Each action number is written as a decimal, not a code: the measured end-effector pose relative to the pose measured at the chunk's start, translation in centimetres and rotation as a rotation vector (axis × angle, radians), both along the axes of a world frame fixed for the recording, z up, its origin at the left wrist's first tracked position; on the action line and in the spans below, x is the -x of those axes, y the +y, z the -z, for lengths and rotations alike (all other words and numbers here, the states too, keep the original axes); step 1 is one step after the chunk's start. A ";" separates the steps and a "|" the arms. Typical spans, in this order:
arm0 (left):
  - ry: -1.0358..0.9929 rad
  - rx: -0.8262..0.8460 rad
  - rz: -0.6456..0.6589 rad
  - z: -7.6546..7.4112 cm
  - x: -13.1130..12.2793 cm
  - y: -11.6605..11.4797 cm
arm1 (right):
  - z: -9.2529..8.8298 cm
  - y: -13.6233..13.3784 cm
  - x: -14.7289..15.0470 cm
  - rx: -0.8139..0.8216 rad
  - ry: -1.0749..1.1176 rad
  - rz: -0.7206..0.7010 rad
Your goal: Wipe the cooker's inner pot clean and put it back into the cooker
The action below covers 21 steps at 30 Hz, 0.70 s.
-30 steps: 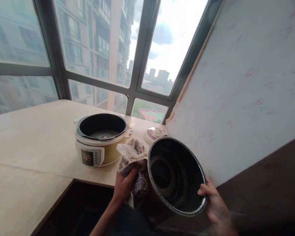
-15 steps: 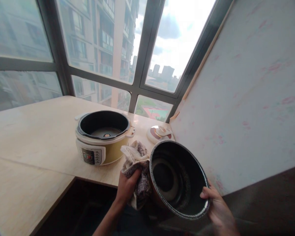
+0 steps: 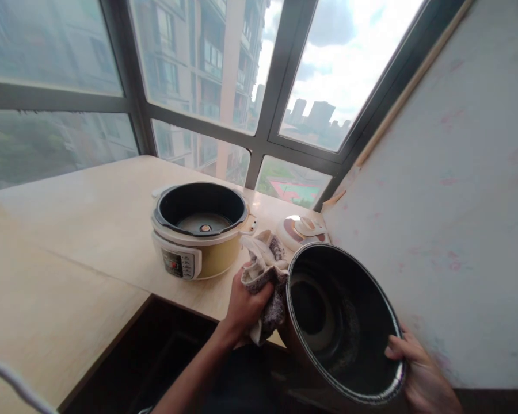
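My right hand (image 3: 421, 376) grips the rim of a dark inner pot (image 3: 343, 322), held tilted on its side with its mouth toward me. My left hand (image 3: 244, 302) is closed on a mottled white and dark cloth (image 3: 265, 273) pressed against the pot's outer wall. Just behind my left hand, an open yellow and white electric cooker (image 3: 198, 230) stands on the wooden counter (image 3: 69, 241), its cavity empty of a pot.
The cooker's round lid (image 3: 304, 230) lies on the counter by the corner. A pale speckled wall (image 3: 457, 201) rises on the right, close to the pot. Large windows run behind the counter. A white cord (image 3: 17, 385) shows at the lower left.
The view has shifted left, so everything sits further right in the frame. The pot has come a little closer and lower. Both hands keep their hold.
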<state>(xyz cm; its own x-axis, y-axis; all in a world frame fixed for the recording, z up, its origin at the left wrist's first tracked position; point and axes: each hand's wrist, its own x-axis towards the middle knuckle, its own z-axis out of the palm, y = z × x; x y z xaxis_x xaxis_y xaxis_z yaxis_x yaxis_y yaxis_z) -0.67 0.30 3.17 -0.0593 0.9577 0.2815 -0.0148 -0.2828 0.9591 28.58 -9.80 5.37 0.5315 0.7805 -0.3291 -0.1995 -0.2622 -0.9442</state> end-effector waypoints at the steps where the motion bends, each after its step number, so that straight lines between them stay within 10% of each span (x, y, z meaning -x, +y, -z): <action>1: 0.044 -0.047 0.006 -0.3 0.1 0.5 | -0.3 0.2 -0.1 0.009 -0.004 -0.007; 7: 0.190 -0.164 0.172 -2.3 0.1 3.4 | -2.0 1.5 -0.2 0.100 0.116 0.002; 21: 0.239 -0.218 0.361 -3.1 -4.2 6.4 | 0.4 3.1 -3.7 0.099 0.149 0.017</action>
<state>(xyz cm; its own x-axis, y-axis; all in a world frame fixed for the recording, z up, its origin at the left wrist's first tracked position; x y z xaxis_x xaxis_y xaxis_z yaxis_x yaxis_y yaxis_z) 3.55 6.66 6.28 0.3568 0.8223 0.4433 0.0648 -0.4952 0.8664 32.24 -6.70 4.94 0.4839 0.7314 -0.4805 -0.3409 -0.3481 -0.8733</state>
